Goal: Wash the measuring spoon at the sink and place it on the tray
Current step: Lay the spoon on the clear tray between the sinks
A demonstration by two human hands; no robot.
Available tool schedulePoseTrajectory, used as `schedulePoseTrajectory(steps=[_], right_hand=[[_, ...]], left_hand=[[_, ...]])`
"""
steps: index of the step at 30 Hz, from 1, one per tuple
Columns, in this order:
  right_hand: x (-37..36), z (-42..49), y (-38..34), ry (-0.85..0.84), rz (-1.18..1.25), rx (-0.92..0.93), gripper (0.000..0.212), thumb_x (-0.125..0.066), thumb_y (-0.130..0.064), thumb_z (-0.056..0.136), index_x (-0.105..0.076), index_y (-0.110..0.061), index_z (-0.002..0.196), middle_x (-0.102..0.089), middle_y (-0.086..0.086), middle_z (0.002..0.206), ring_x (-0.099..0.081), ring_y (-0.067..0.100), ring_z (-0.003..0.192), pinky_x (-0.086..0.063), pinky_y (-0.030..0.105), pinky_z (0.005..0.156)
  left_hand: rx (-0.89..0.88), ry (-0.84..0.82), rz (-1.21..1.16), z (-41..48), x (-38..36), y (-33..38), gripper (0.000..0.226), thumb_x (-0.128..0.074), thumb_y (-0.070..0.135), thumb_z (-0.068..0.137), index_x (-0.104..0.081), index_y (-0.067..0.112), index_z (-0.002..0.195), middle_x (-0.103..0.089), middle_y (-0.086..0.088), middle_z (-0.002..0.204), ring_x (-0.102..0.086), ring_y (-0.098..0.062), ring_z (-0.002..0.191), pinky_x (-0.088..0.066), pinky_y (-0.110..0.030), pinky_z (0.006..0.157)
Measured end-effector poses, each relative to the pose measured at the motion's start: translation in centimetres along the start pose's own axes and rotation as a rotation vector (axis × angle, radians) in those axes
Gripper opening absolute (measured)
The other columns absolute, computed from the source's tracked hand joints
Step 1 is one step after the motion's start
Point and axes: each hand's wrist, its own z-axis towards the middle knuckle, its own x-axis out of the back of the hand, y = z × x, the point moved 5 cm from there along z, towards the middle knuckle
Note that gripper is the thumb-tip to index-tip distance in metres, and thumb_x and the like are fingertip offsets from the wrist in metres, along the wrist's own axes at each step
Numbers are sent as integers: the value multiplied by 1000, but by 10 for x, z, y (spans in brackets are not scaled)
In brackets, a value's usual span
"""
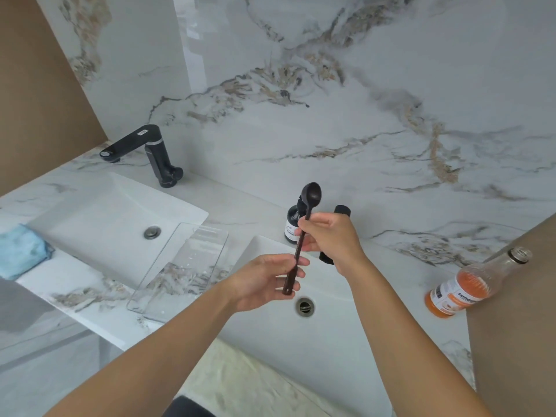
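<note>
Holding the measuring spoon [302, 236] over the sink [331, 341], your left hand [264, 281] pinches its handle end and your right hand [331, 236] clasps the stem. No water shows; washing looks undone, and the tray [156, 293] awaits.

My left hand [264, 281] is palm-up, fingers curled closed in a pinch. My right hand [331, 239] sits just above it, fingers closed likewise. Both forearms extend forward.
</note>
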Motion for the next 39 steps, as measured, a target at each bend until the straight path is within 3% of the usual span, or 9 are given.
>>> schedulePoseTrajectory(steps=[4, 13, 17, 22, 30, 33, 35, 37, 39], right_hand=[[-26, -3, -2, -109, -24, -49, 11, -67, -11, 89, -74, -4, 95, -78, 8, 83, -76, 23, 70, -63, 30, 65], [-86, 1, -42, 124, 280, 40, 17, -71, -5, 86, -73, -3, 102, -79, 11, 85, -77, 27, 76, -61, 26, 61], [-134, 6, -33, 244, 192, -177, 11, -71, 1, 86, -62, -1, 93, -74, 16, 80, -73, 25, 59, -62, 28, 53], [-182, 15, -26, 287, 208, -191, 7, -72, -1, 84, -68, -6, 82, -76, 9, 74, -72, 22, 56, -59, 26, 51], [-245, 17, 23, 79, 462, -347, 9, -76, -8, 83, -74, -5, 92, -74, 4, 75, -63, 14, 58, -55, 22, 56], [-260, 19, 55, 117, 340, -422, 11, -75, -3, 83, -71, 1, 93, -72, 13, 80, -65, 20, 60, -57, 27, 57], [-272, 20, 79, 143, 257, -490, 17, -74, 1, 83, -68, 7, 99, -70, 19, 85, -66, 24, 63, -59, 32, 59], [-288, 21, 104, 139, 185, -555, 22, -74, 3, 82, -67, 9, 102, -69, 22, 88, -65, 26, 66, -59, 33, 61], [-303, 24, 124, 122, 139, -588, 19, -72, 5, 82, -68, 7, 101, -69, 23, 89, -65, 29, 70, -57, 34, 60]], left_hand=[[-67, 310, 443, -18, 32, 16, 14, -77, 24, 80, -76, 11, 87, -68, -2, 71, -64, -17, 63, -57, -27, 65], [-406, 551, 1013, -51, 84, 105, 10, -81, 31, 71, -74, 25, 70, -71, 11, 68, -64, -3, 54, -56, -21, 57], [-80, 455, 1176, -65, 117, 118, 16, -80, 31, 66, -71, 19, 59, -71, 1, 60, -72, -19, 62, -60, -26, 58], [3, 342, 1088, -85, 157, 126, 22, -76, 27, 71, -73, 6, 66, -76, -9, 67, -74, -23, 58, -63, -32, 60], [265, 66, 491, -104, 202, 84, 20, -56, -1, 93, -68, -9, 106, -72, -23, 100, -74, -31, 75, -62, -37, 69], [283, 172, 669, -103, 228, 56, 18, -59, 3, 90, -64, 3, 72, -70, -11, 71, -73, -32, 72, -61, -43, 78], [317, 210, 976, -99, 244, 37, 33, -57, 12, 88, -48, 13, 56, -54, -2, 54, -70, -34, 72, -53, -28, 70], [388, 198, 1230, -93, 257, 17, 31, -50, 11, 91, -45, 15, 60, -52, -3, 61, -68, -35, 94, -42, -25, 66], [468, 155, 1323, -89, 267, -1, 15, -45, 8, 92, -58, 9, 83, -67, -13, 93, -64, -32, 108, -44, -27, 71]])
